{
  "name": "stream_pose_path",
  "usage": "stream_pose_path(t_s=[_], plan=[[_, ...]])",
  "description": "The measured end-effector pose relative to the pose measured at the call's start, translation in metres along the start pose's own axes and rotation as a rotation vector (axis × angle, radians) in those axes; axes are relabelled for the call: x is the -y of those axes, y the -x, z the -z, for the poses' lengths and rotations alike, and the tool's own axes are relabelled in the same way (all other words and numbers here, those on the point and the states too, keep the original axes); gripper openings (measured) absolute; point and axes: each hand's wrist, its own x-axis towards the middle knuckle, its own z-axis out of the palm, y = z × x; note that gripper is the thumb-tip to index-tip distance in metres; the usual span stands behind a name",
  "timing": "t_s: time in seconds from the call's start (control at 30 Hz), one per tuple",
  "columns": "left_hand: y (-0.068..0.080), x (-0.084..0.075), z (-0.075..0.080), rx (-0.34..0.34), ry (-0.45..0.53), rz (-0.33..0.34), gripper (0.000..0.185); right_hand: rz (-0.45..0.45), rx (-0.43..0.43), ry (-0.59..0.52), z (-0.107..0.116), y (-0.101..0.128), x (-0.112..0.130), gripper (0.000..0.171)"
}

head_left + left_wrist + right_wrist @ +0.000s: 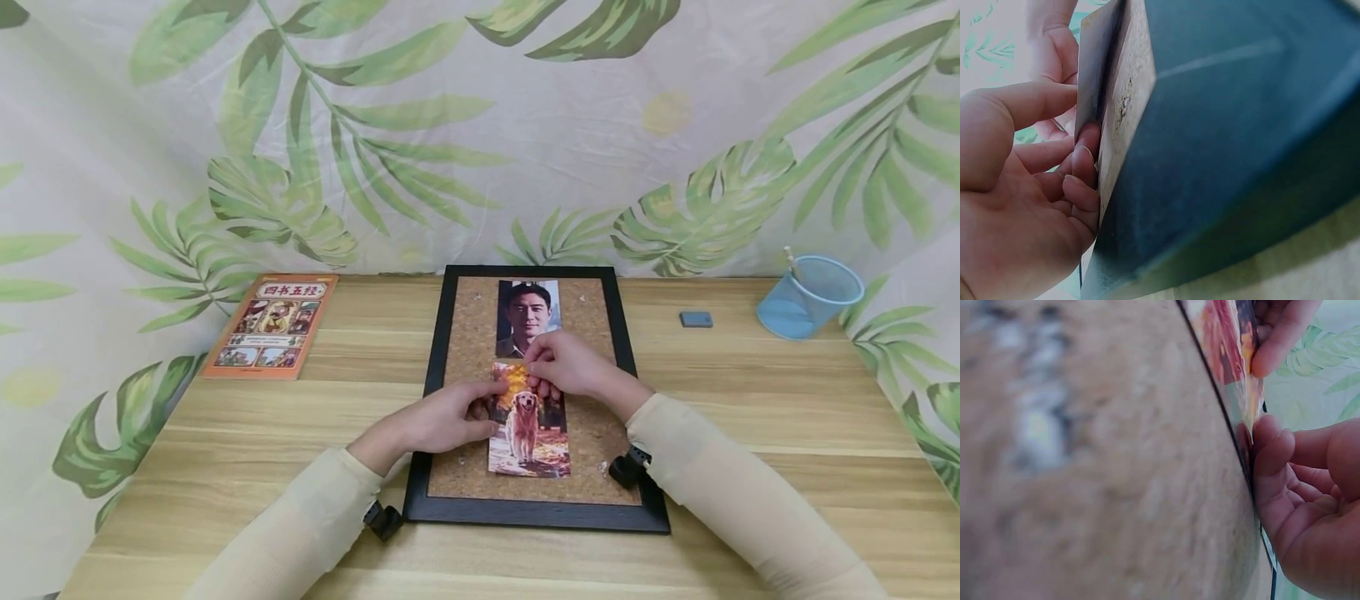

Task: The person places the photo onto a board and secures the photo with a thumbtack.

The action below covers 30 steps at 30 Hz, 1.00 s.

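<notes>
Left hand and right hand pinching dog photo top edge on cork board. Photo being held flat, aligned under portrait photo; light pressure advised.

Black-framed brown cork board, golden dog on an orange autumn photo, orange book, pale blue mesh cup, green leaf-print white curtain, light wood-grain table.
</notes>
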Motion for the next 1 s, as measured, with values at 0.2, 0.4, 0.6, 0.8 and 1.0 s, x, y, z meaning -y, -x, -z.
stream_pose_path(t_s=[0.2,0.4,0.6,0.8,1.0], plan=[[0.001,0.0,0.0,0.001,0.0,0.009,0.057,-0.051,0.01,0.066,-0.001,-0.003,0.006,0.01],[-0.001,0.0,-0.001,-0.002,0.007,0.007,0.057,-0.106,-0.001,0.147,-0.001,-0.006,0.014,0.013],[-0.005,0.0,-0.003,-0.023,-0.021,-0.013,0.056,-0.144,-0.012,0.188,-0.001,-0.005,0.017,0.011],[-0.006,0.0,-0.004,-0.05,-0.07,0.02,0.055,-0.191,-0.04,0.16,0.001,0.0,0.012,0.012],[-0.006,-0.002,-0.005,-0.074,-0.134,0.053,0.053,-0.209,-0.044,0.142,0.002,0.003,0.006,0.015]])
